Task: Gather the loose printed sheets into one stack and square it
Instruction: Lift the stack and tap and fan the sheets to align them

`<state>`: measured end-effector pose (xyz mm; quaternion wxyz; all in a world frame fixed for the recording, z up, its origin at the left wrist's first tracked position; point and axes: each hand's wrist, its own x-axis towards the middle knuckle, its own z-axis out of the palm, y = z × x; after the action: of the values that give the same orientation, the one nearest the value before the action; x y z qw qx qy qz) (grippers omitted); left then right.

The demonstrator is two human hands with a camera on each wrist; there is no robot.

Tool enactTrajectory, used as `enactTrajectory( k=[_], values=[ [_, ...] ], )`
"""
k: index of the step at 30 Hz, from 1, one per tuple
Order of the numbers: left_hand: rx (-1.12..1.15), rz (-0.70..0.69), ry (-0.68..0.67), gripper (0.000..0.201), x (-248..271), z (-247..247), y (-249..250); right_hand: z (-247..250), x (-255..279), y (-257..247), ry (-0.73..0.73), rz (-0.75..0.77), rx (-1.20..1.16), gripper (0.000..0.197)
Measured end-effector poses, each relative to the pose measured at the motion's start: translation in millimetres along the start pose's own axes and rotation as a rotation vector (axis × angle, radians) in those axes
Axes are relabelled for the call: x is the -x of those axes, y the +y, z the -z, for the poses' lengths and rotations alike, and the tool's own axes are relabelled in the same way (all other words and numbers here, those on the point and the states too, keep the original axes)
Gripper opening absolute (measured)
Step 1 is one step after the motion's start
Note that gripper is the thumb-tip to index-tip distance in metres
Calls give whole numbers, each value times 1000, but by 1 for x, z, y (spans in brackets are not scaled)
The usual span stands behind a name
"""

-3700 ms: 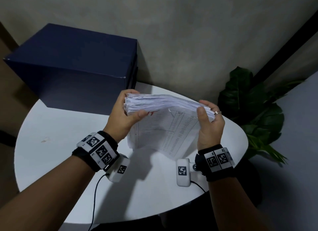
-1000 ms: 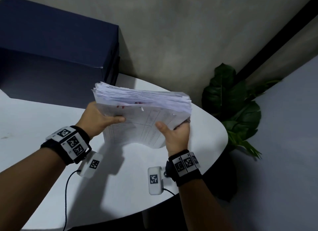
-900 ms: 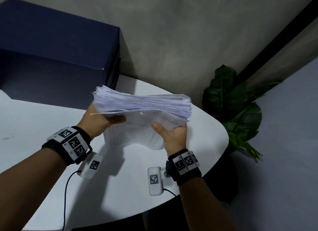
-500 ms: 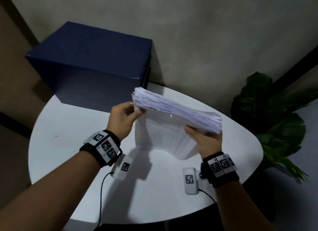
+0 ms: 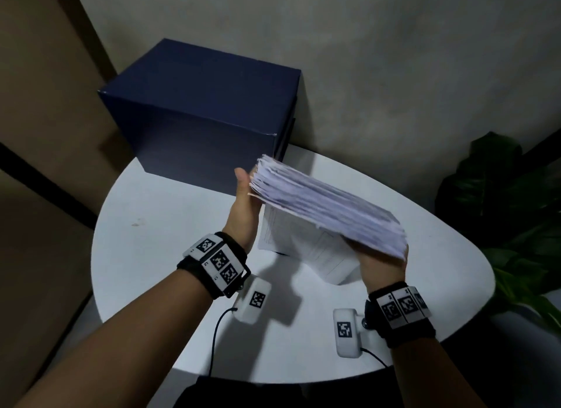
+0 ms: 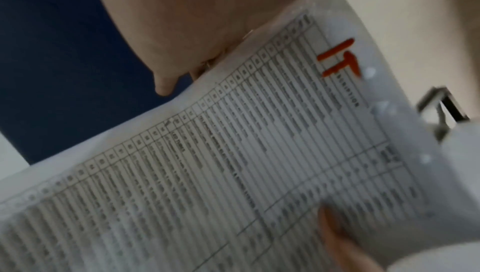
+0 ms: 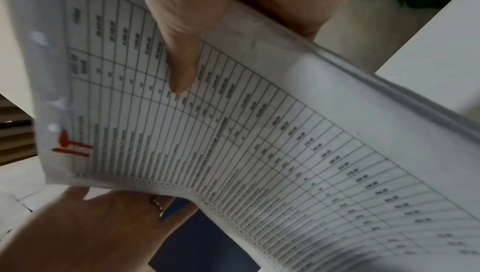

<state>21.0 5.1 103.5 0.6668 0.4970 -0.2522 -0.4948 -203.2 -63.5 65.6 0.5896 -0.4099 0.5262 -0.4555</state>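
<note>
Stack: a thick stack of printed sheets [image 5: 331,211] is up in the air over the white worktop [image 5: 170,231], on edge and tilted, its left end higher than its right.
Left hand: the left hand [image 5: 244,208] lies flat and straight-fingered against the stack's left end, thumb up, pressing rather than clutching.
Right hand: the right hand [image 5: 381,266] grips the lower right end, thumb [image 7: 182,54] laid across the printed table on the facing page.
Facing sheet: rows of a ruled table and a red mark [image 6: 337,58] near one corner; the edges look ragged at the left end.
Behind: a dark blue box [image 5: 200,116] stands on the worktop.
Right side: a leafy plant [image 5: 513,213] stands beside the worktop.
</note>
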Motion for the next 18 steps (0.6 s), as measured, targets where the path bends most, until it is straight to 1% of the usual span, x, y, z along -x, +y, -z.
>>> enactTrajectory(
  k=[1, 2, 3, 4, 5, 7, 10, 12, 14, 15, 16, 17, 18],
  values=[
    [20, -7, 21, 69, 2, -4, 4, -4, 5, -7, 5, 17, 29, 16],
    [43, -12, 22, 70, 1, -5, 5, -5, 8, -10, 7, 130, 99, 20],
    [61, -6, 24, 71, 2, -5, 5, -5, 13, -13, -18, 204, 166, 23],
    [82, -14, 25, 74, 2, -5, 6, -7, 18, -17, -43, 226, 161, 23],
    [90, -21, 43, 77, 3, -4, 8, -8, 19, -20, -39, 249, 161, 23],
    [111, -3, 9, 81, 2, -4, 10, -6, 18, -19, -42, 271, 143, 25],
    [126, -35, -16, 83, 1, -7, 13, -5, 16, -22, 10, 266, 225, 28],
    [128, -47, -54, 87, 3, -11, 16, -1, 14, -17, 40, 233, 239, 45],
    [158, -92, -40, 86, 2, -12, 20, 1, 12, -12, 77, 175, 223, 52],
    [174, -99, -40, 86, 1, -11, 21, 1, 14, -14, 78, 173, 254, 54],
    [151, -105, -50, 88, 0, -9, 21, 1, 16, -16, 58, 174, 275, 54],
    [100, -118, -69, 89, -1, -4, 18, 2, 15, -17, 54, 176, 286, 47],
    [-5, -124, -84, 90, -5, 4, 13, 1, 15, -21, 52, 169, 263, 34]
  ],
)
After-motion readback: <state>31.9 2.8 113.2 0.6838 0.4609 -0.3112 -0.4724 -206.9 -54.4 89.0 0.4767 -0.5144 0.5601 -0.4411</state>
